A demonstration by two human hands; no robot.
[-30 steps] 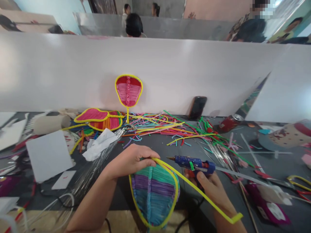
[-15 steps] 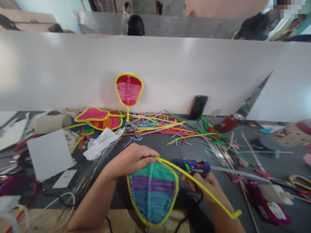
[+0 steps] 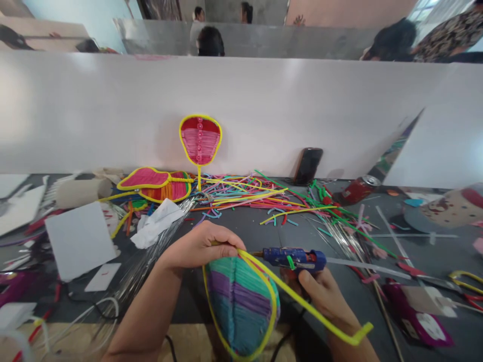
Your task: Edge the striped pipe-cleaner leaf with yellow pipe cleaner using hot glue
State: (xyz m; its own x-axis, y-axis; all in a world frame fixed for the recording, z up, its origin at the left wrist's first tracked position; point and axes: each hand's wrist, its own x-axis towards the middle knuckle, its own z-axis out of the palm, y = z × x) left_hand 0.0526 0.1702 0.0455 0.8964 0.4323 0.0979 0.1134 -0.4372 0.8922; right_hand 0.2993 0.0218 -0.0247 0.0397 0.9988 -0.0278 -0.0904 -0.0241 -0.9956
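Observation:
My left hand [image 3: 213, 246] pinches the top edge of a petal-shaped pipe-cleaner panel [image 3: 241, 301], banded in teal, purple and blue with a yellow border. From under its fingertips a loose yellow pipe cleaner [image 3: 305, 296] slants down to the right and ends in a bent tip. Wrapped round the handle of a blue hot glue gun [image 3: 292, 258] is my right hand [image 3: 317, 289]. The gun's nozzle points left, close to my left fingertips; whether it touches the panel I cannot tell. A clear glue stick [image 3: 368, 267] sticks out of its back end.
Behind lie cut pipe cleaners [image 3: 249, 193], wires [image 3: 139, 274] and finished yellow-edged pieces [image 3: 145, 179]. A pink panel on a stem [image 3: 199, 141] stands against the white partition [image 3: 113, 110]. A phone [image 3: 308, 166], a red can [image 3: 360, 189] and scissors [image 3: 466, 281] are rightward.
The panel has tilted and turned in my left hand. The glue gun's nozzle has come into view by my left fingertips. The loose yellow pipe cleaner's middle has dropped slightly.

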